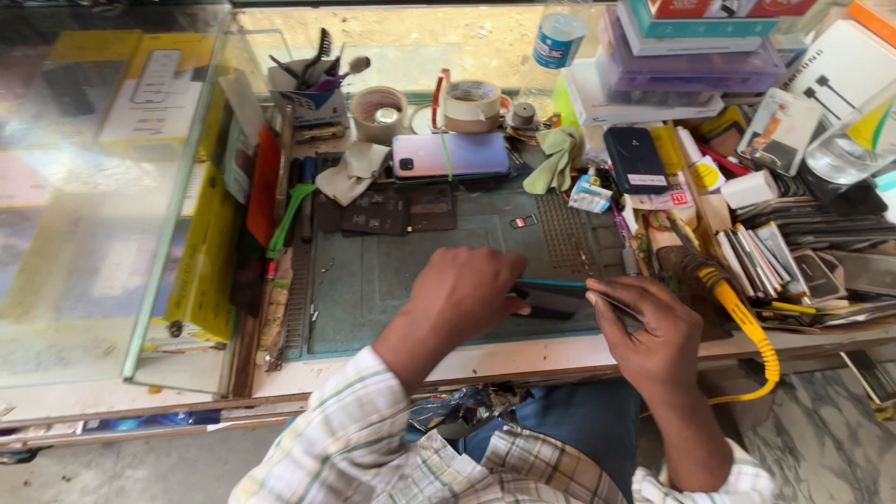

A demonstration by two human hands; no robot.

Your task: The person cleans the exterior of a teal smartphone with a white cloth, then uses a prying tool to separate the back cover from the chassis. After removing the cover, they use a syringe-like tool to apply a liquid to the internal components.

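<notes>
On the green mat (392, 280), both hands (467, 294) (649, 327) grip a dark phone (551, 301).

Stacked flat boxes (691, 56) — purple, white, teal — stand at the worktop's far right (a white-labelled dark phone (636, 159) just before them); yellow packages (140, 89) lie under glass, left.

Phone (451, 154) behind mat (373, 280); tape roll (471, 105) behind phone; second phone (636, 160) right; glass case (93, 187) left of mat.
</notes>
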